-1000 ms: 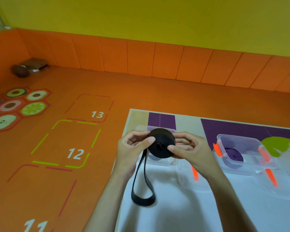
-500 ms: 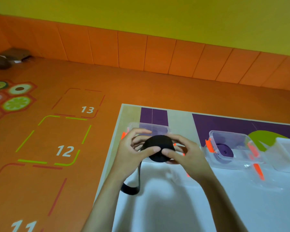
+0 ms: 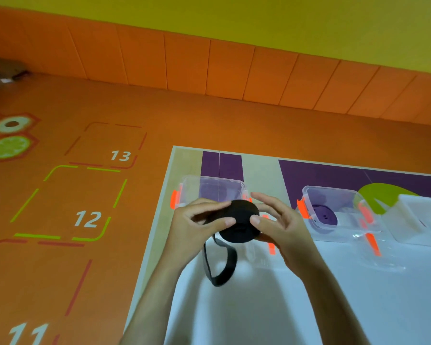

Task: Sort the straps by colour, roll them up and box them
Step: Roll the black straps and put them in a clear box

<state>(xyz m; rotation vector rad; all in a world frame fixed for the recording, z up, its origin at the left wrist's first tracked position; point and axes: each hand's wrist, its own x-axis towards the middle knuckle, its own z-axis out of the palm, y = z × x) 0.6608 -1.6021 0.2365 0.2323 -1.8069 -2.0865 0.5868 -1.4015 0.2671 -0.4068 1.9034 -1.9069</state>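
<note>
A black strap (image 3: 239,221) is wound into a thick roll held above the table between both hands. My left hand (image 3: 197,227) grips its left side and my right hand (image 3: 279,225) its right side, thumbs on the near face. A loose tail (image 3: 219,265) hangs in a loop below the roll. Behind the roll stands a clear box (image 3: 192,188) with orange clips, its contents hidden. A second clear box (image 3: 334,195) to the right holds a rolled purple strap (image 3: 324,217).
The table (image 3: 309,307) has a white near surface and purple and green patches at the back. A clear lid (image 3: 378,257) with orange clips lies in front of the second box. A white container (image 3: 423,217) sits at the far right. An orange numbered floor (image 3: 85,207) lies left.
The roll stays between both hands and has turned a little. The hanging tail loop has swung and looks a bit shorter than a second ago. The camera view has shifted leftward.
</note>
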